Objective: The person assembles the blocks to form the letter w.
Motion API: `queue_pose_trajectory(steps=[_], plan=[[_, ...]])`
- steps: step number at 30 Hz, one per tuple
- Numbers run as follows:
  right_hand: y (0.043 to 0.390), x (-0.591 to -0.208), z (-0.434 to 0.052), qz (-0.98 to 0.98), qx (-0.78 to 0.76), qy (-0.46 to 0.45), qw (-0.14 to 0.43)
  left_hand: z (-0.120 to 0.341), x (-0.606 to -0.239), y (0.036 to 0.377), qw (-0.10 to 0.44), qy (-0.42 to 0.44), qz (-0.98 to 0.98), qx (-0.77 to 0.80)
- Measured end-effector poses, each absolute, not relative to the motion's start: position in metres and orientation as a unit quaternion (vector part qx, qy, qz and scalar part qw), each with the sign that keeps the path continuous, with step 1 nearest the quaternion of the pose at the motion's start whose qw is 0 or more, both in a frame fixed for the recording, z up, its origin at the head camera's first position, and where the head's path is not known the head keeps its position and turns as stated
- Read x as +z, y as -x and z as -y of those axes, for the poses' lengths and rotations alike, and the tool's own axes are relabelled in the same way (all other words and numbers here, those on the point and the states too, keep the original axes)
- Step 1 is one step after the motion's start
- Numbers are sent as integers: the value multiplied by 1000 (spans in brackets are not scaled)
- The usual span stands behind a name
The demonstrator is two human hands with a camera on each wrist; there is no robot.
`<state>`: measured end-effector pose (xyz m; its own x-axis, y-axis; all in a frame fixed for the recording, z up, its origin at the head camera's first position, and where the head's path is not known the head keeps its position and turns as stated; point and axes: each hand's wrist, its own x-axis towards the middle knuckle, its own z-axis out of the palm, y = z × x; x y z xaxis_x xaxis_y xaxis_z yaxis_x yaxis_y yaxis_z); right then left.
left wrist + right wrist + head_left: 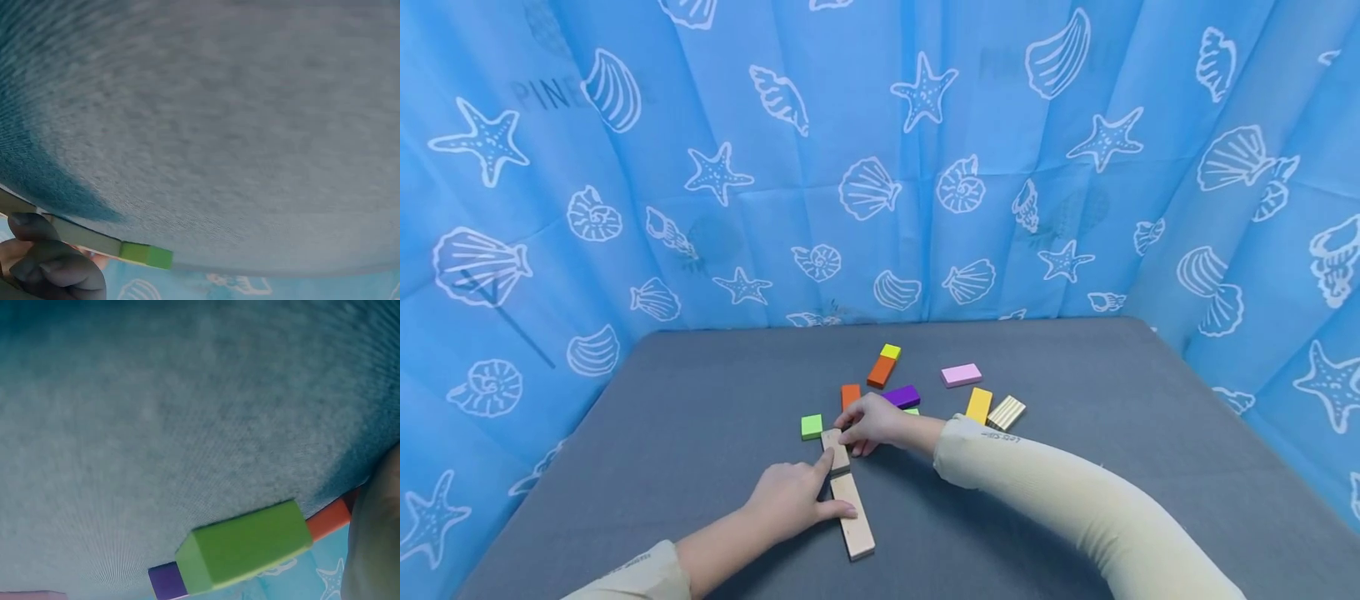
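Observation:
Two plain wooden blocks lie almost end to end on the grey cloth: a far wooden block [837, 455] and a longer near wooden block [860, 537]. My left hand [787, 498] touches the far one with its index finger, while its thumb rests on the near one. My right hand [877, 419] pinches the far block at its far right corner, with its other fingers curled beside it. A light green block [812, 427] lies just left of that end. In the left wrist view, curled fingers [59, 275] show beside the blocks.
Beyond the hands lie an orange block [850, 395], a purple block [901, 397], a green block [253, 544] partly hidden by the right hand, and a red-orange block [881, 372] with a yellow block [891, 352]. Pink [961, 375], yellow-orange [978, 406] and striped [1006, 412] blocks lie right.

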<state>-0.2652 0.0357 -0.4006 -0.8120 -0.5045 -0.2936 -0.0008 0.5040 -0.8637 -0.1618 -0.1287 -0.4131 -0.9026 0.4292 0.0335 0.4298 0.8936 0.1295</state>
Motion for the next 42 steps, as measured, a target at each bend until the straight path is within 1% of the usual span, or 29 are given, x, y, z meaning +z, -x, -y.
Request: queue_pose_trajectory(steps=[8,20,29,42], plan=[[265,-399,-34,-828,-474,143,263,124,-415,167,15,208,977,-37],[265,-399,-36,-830,-468,143,266,123,-410,165,-8,191,980,-62],[264,-399,-35,-833,-466,137,266,120,-408,164,-38,167,983,-66],[267,-402,-34,-834,-463,134,269,119,-407,159,-45,163,983,-68]])
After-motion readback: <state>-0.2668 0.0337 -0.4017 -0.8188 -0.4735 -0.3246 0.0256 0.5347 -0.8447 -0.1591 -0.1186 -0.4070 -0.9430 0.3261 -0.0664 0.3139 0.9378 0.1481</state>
